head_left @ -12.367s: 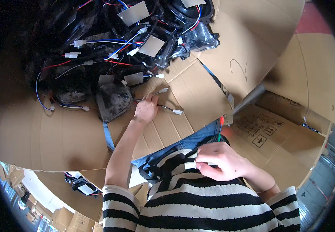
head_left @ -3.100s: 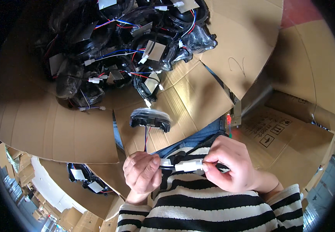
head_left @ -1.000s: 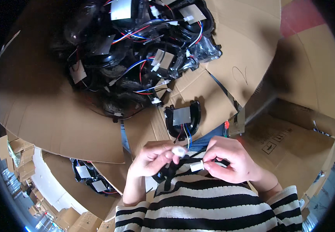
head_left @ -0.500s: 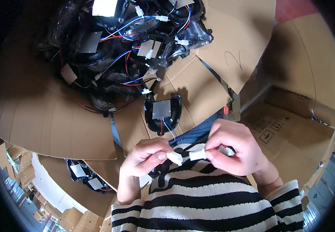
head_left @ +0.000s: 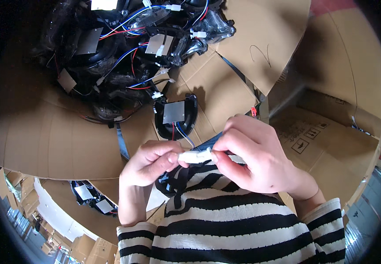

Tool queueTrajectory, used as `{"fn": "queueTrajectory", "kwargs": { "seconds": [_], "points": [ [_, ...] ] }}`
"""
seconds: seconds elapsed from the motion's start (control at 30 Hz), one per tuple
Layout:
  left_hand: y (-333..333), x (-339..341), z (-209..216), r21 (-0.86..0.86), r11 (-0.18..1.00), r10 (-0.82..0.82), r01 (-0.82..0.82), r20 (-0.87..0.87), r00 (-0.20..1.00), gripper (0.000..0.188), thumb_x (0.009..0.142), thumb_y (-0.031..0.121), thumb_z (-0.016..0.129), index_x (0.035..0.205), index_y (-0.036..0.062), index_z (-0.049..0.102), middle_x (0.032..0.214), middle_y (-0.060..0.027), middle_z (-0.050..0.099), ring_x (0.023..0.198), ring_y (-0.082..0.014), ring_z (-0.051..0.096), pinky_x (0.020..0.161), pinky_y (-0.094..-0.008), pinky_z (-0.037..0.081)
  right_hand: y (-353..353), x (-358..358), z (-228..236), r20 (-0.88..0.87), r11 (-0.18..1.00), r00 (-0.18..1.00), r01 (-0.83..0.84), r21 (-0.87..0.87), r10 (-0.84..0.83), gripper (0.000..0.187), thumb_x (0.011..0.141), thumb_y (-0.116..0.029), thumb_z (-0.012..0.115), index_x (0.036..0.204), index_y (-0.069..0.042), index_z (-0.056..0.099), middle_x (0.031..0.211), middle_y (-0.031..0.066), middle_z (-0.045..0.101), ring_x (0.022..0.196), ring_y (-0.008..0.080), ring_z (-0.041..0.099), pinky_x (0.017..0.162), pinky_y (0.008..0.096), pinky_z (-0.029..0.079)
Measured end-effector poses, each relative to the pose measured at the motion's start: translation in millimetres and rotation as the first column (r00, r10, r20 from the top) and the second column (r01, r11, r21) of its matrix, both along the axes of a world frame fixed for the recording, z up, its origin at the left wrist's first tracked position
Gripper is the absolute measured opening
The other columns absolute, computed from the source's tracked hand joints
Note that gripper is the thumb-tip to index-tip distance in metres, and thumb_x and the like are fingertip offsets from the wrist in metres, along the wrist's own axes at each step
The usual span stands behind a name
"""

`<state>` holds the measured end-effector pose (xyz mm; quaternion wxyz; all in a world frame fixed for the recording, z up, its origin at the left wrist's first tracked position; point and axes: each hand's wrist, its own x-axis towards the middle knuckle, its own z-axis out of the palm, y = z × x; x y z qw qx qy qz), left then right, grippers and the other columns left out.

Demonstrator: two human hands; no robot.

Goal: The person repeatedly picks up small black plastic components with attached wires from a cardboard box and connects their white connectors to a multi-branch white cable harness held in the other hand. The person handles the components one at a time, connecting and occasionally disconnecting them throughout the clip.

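My left hand (head_left: pixel 148 163) pinches one white plastic wire connector (head_left: pixel 189 157) between thumb and fingers. A second white connector (head_left: pixel 204 155) is gripped by the fingertips of my right hand (head_left: pixel 257 156). The two connectors meet end to end in front of my striped top; how deeply they fit cannot be seen. Just beyond my hands lies a black lamp unit (head_left: pixel 191 115) with a silver metal plate (head_left: pixel 174 112). Its red, white and blue wires (head_left: pixel 182 133) run down toward my left hand, which hides their ends.
A heap of black lamp units (head_left: pixel 111 66) with wires and white plugs covers the far left cardboard. To the right stands an open cardboard box (head_left: pixel 326 145). More lamp units (head_left: pixel 93 198) sit in a box at lower left. A small red item (head_left: pixel 254 111) lies beyond my right hand.
The two white connectors, apart before, now touch end to end. Both hands have moved up and left in the picture, and the whole view has shifted slightly.
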<state>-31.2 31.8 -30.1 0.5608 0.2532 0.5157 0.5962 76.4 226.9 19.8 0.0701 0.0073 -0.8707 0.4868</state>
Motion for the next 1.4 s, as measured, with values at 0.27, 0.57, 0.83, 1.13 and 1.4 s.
{"fn": "queueTrajectory", "kwargs": {
  "seconds": [0.27, 0.57, 0.83, 1.13, 1.4],
  "points": [
    [14.9, -0.8, 1.1, -0.04, 0.998, 0.041, -0.044, -0.08, 0.996, 0.026, 0.091, 0.018, 0.043, 0.083, -0.0016, 0.058, 0.067, -0.0009, 0.053, 0.056, -0.0068, 0.042, 0.051, -0.0212, 0.034, -0.4, -2.6, -22.3, 0.059, 0.999, 0.997, 0.052, 0.013, -0.052, 0.007, 0.073, 0.0, 0.057, 0.078, -0.001, 0.052, 0.064, 0.0095, 0.048, 0.053, 0.0242, 0.049, 0.046, 0.0325, 0.035],
    [12.1, 33.3, -57.6, -0.48, 0.866, -0.499, 0.14, -0.824, 0.266, 0.023, 0.068, 0.005, 0.058, 0.091, 0.0059, 0.057, 0.071, -0.0105, 0.061, 0.065, -0.0222, 0.061, 0.055, -0.0317, 0.047, 34.7, 20.2, -21.4, 0.32, 0.998, 0.947, 0.025, -0.05, -0.007, 0.004, 0.076, -0.004, 0.054, 0.076, -0.001, 0.052, 0.063, 0.0126, 0.051, 0.057, 0.0296, 0.052, 0.05, 0.0371, 0.039],
    [20.2, 38.7, -85.9, -0.557, 0.819, -0.572, 0.137, -0.81, 0.128, 0.015, 0.064, 0.007, 0.061, 0.079, 0.0093, 0.059, 0.068, -0.0075, 0.059, 0.065, -0.0243, 0.06, 0.059, -0.0353, 0.047, 28.2, 35.8, -28.6, 0.279, 0.984, 0.958, -0.023, -0.175, 0.072, 0.004, 0.072, 0.003, 0.054, 0.075, 0.001, 0.052, 0.061, 0.0066, 0.047, 0.05, 0.0178, 0.042, 0.046, 0.0299, 0.031],
    [19.2, 38.7, -88.6, -0.464, 0.873, -0.478, 0.15, -0.875, 0.078, 0.023, 0.066, 0.012, 0.058, 0.089, 0.0127, 0.06, 0.07, -0.0068, 0.058, 0.06, -0.0218, 0.059, 0.055, -0.0343, 0.045, 29.9, 38.7, -21.0, 0.306, 0.97, 0.951, 0.027, -0.242, 0.05, 0.002, 0.072, 0.001, 0.053, 0.073, 0.0, 0.053, 0.061, 0.0053, 0.047, 0.048, 0.0156, 0.038, 0.044, 0.028, 0.028],
    [44.0, 18.9, -86.7, -0.304, 0.943, -0.323, 0.136, -0.934, 0.154, 0.004, 0.067, 0.01, 0.057, 0.067, 0.0066, 0.06, 0.064, -0.0084, 0.058, 0.056, -0.0239, 0.058, 0.049, -0.0341, 0.043, 30.2, 46.9, -23.7, 0.316, 0.968, 0.949, 0.063, -0.241, 0.017, 0.002, 0.072, 0.001, 0.052, 0.073, 0.0, 0.054, 0.061, 0.005, 0.047, 0.048, 0.0143, 0.038, 0.044, 0.0272, 0.028]
  ]
}}
